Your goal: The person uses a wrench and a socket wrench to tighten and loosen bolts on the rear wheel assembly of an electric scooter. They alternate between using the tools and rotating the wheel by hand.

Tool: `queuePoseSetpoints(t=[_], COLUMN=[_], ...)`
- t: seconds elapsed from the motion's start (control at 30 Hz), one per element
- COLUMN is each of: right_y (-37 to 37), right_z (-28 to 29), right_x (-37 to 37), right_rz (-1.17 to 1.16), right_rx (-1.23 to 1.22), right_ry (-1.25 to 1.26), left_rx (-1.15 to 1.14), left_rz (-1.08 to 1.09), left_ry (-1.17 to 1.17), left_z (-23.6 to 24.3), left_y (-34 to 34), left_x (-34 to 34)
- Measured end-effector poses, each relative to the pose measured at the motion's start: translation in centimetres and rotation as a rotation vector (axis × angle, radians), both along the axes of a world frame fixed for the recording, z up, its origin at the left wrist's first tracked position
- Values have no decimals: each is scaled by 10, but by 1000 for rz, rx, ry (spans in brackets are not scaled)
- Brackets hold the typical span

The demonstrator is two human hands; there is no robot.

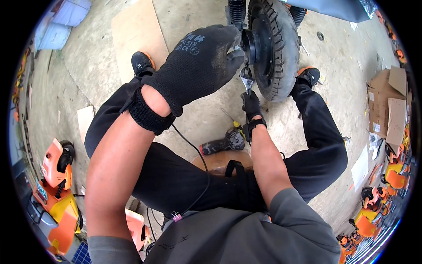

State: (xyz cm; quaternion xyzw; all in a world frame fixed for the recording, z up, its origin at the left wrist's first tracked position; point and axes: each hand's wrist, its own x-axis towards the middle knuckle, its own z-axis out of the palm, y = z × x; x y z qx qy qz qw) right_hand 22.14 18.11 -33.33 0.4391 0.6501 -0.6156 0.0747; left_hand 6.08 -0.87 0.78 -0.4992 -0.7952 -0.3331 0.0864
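- Left hand [200, 64], black glove: fingers and thumb are curling at the hub's axle end; tips are partly hiding, can't tell how firmly it's gripping.
- Right hand [252, 105], also gloved: is grasping a silver wrench [247, 81], the head pointing up just below the hub; can't tell if it's touching.
- Wheel [274, 53]: is standing upright just right of the left hand and ahead of the right; its knobby tyre edge is blocking rightward room for both.
- Near spring [237, 11]: is closing off space just ahead of the left fingertips; second spring [298, 15] is sitting across the wheel.
- Room: concrete floor [200, 121] is opening between the left hand and right hand, toward the body; the thighs are edging it.
- Cable [192, 145]: is hanging from the left wrist, crossing that space toward the lap.
- Drill [224, 141]: is lying bodyward of the right hand, slightly left, a yellow-handled tool [238, 125] nestling beside it.
- Left shoe [143, 64]: is limiting room left of the left hand; right shoe [310, 75] is standing past the tyre.
- Cardboard sheet [136, 33]: is lying ahead-left of the left hand.
- Dark panel [334, 9]: is overhanging ahead-right of both hands.
- Cardboard box [387, 105]: is standing well right of the right hand.
- Orange machines [57, 189]: are lining both far sides, well apart from the hands.
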Motion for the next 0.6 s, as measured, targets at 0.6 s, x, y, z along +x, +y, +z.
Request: queuePoseSetpoints(t=[0.6], right_y=[-6], right_z=[21], right_x=[1], right_rz=[-11], right_rx=[745], right_ry=[227], left_rx=[-115], left_rz=[14], left_ry=[-205], left_z=[6], left_y=[6], left_x=[-1])
